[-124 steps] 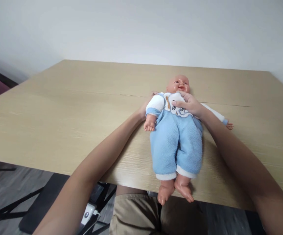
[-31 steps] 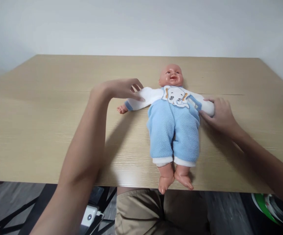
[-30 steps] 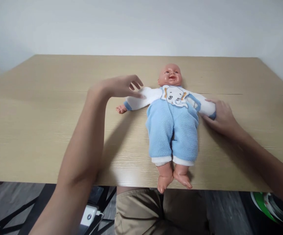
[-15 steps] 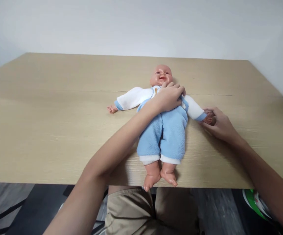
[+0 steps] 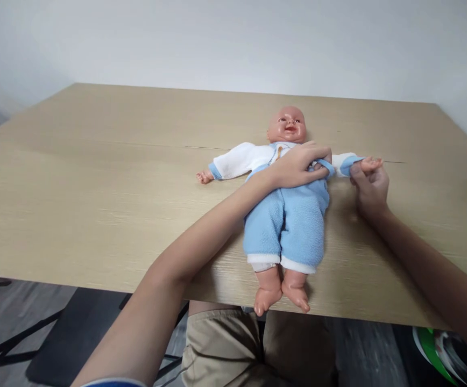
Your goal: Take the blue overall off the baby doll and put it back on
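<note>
A bald baby doll (image 5: 291,122) lies on its back on the table, feet over the front edge. It wears light blue fleece overalls (image 5: 284,226) and a white top with blue cuffs. Across its chest reaches my left hand (image 5: 300,164), closed with thumb and fingers around the blue overall strap (image 5: 327,166) by the doll's shoulder on the right. My right hand (image 5: 373,191) pinches the blue sleeve cuff (image 5: 349,163) at the wrist of the outstretched arm. The doll's small hand (image 5: 370,163) sticks out above my fingers. The other arm lies out to the left, untouched.
The wooden table (image 5: 96,204) has a thin seam across it and backs onto a white wall (image 5: 233,43). Below its front edge are a black folding chair (image 5: 72,333) at left and a green and white round object (image 5: 435,349) at right.
My right hand has moved up from under the doll's hand to its cuff, raising and straightening that arm. My left hand has shifted its fingers onto the strap. The view has turned slightly left.
</note>
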Available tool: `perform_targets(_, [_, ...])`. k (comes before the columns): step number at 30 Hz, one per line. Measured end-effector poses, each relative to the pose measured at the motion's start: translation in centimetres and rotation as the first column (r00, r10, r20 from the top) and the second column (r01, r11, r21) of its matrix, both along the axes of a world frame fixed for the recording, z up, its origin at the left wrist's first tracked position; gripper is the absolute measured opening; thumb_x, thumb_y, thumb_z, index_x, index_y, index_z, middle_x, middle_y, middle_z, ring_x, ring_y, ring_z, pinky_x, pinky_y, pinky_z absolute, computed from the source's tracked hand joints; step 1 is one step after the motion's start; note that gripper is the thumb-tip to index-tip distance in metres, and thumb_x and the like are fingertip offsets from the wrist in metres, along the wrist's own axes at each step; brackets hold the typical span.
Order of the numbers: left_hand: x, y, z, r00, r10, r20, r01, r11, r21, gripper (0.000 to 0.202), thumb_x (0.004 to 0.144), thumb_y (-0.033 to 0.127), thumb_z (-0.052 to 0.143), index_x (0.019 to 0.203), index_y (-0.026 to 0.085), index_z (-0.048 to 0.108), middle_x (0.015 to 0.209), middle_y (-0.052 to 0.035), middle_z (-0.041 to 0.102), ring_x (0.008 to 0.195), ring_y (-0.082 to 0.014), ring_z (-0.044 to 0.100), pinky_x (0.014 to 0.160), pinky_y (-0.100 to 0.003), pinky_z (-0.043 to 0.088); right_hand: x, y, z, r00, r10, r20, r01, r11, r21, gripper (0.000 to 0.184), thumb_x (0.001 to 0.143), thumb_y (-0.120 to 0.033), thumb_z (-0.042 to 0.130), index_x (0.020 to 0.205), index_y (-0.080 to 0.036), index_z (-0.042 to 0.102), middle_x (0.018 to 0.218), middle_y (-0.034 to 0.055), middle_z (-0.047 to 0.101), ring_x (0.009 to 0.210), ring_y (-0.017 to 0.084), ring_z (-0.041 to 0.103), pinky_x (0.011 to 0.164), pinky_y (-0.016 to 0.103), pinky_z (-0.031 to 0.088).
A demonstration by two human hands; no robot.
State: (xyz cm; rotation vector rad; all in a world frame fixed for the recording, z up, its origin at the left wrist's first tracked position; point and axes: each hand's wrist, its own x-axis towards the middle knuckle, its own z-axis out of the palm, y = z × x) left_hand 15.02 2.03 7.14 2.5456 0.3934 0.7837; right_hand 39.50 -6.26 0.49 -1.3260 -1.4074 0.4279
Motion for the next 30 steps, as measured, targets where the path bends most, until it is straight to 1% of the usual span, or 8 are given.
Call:
perform_targets(3, [-0.3, 0.1, -0.4, 0.987, -0.085, 0.136, 0.085, 0.996, 0.005, 0.009, 0.098, 0.031, 0.059, 0.097, 0.023, 0.063, 0.098, -0.008, 0.074, 0.097, -0.0267, 0.068, 0.094, -0.041, 0.05, -1.4, 2.1, -0.5, 0.986, 0.004, -0.167, 0.019, 0.991, 0.135, 0.046, 0.094, -0.074, 0.079, 0.1, -0.033, 0.057, 0.097, 0.0051, 0.067, 0.102, 0.029, 0.071, 0.091, 0.046, 0.06])
perform_targets(5, [-0.4, 0.0, -0.6, 0.971, -0.094, 0.218, 0.091, 0.996, 0.024, 0.011, 0.096, 0.034, 0.061, 0.094, 0.023, 0.061, 0.094, -0.0072, 0.071, 0.094, -0.026, 0.066, 0.092, -0.04, 0.049, -2.0, 2.8, -0.8, 0.979, 0.031, -0.203, 0.011, 0.978, 0.207, 0.047, 0.093, -0.071, 0.083, 0.101, -0.033, 0.057, 0.094, 0.003, 0.064, 0.097, 0.027, 0.071, 0.087, 0.043, 0.06])
perform_targets(11, [-0.2, -0.5, -0.3, 0.971, -0.044, 0.234, 0.026, 0.996, 0.081, 0.009, 0.088, 0.029, 0.063, 0.091, 0.024, 0.056, 0.091, -0.0063, 0.069, 0.096, -0.0267, 0.066, 0.093, -0.042, 0.048, -2.8, 2.7, -1.1, 0.976, 0.082, -0.202, -0.022, 0.959, 0.282, 0.048, 0.091, -0.063, 0.089, 0.096, -0.031, 0.054, 0.086, -0.0017, 0.06, 0.078, 0.021, 0.066, 0.078, 0.038, 0.061])
perform_targets(14, [-0.3, -0.6, -0.1, 0.974, -0.03, 0.225, 0.01, 0.996, 0.088, 0.012, 0.087, 0.03, 0.064, 0.091, 0.025, 0.054, 0.094, -0.0063, 0.07, 0.097, -0.0273, 0.067, 0.095, -0.043, 0.047, -3.8, 1.9, -0.8, 0.976, 0.135, -0.171, -0.082, 0.954, 0.287, 0.05, 0.088, -0.061, 0.093, 0.097, -0.031, 0.054, 0.087, -0.001, 0.063, 0.076, 0.02, 0.063, 0.071, 0.036, 0.06])
perform_targets(16, [-0.4, -0.7, -0.1, 0.981, -0.016, 0.193, 0.001, 0.997, 0.076, 0.016, 0.086, 0.032, 0.066, 0.092, 0.025, 0.053, 0.095, -0.0061, 0.07, 0.098, -0.0279, 0.067, 0.096, -0.043, 0.047, -4.6, 1.2, -0.5, 0.968, 0.207, -0.144, -0.162, 0.947, 0.276, 0.049, 0.088, -0.059, 0.093, 0.102, -0.03, 0.057, 0.094, 0.0007, 0.069, 0.083, 0.021, 0.068, 0.074, 0.036, 0.062])
perform_targets(20, [-0.8, -1.0, 0.2, 0.982, 0.02, 0.188, -0.023, 1.0, 0.012, 0.021, 0.082, 0.033, 0.07, 0.092, 0.026, 0.052, 0.098, -0.0064, 0.071, 0.098, -0.0281, 0.067, 0.097, -0.043, 0.048, -5.1, 0.0, 0.1, 0.941, 0.329, -0.08, -0.304, 0.924, 0.231, 0.035, 0.103, -0.06, 0.077, 0.118, -0.031, 0.065, 0.111, 0.0049, 0.076, 0.099, 0.024, 0.075, 0.086, 0.041, 0.065])
perform_targets(26, [-1.1, -1.7, 1.1, 0.976, 0.073, 0.206, -0.057, 0.995, -0.081, 0.024, 0.079, 0.031, 0.072, 0.089, 0.026, 0.051, 0.095, -0.0058, 0.069, 0.092, -0.0271, 0.066, 0.093, -0.042, 0.049, -4.2, -0.5, -0.1, 0.941, 0.337, 0.035, -0.337, 0.921, 0.197, 0.039, 0.109, -0.058, 0.066, 0.138, -0.032, 0.066, 0.125, 0.0068, 0.075, 0.102, 0.027, 0.076, 0.091, 0.047, 0.064])
perform_targets(30, [-0.9, -1.8, 1.4, 0.96, 0.08, 0.269, -0.049, 0.992, -0.12, 0.025, 0.078, 0.027, 0.072, 0.088, 0.026, 0.049, 0.087, -0.0034, 0.064, 0.085, -0.0243, 0.062, 0.086, -0.04, 0.048, -4.1, -0.7, 0.1, 0.944, 0.293, 0.151, -0.318, 0.93, 0.182, 0.041, 0.108, -0.058, 0.066, 0.14, -0.032, 0.066, 0.129, 0.009, 0.074, 0.102, 0.03, 0.074, 0.091, 0.05, 0.063])
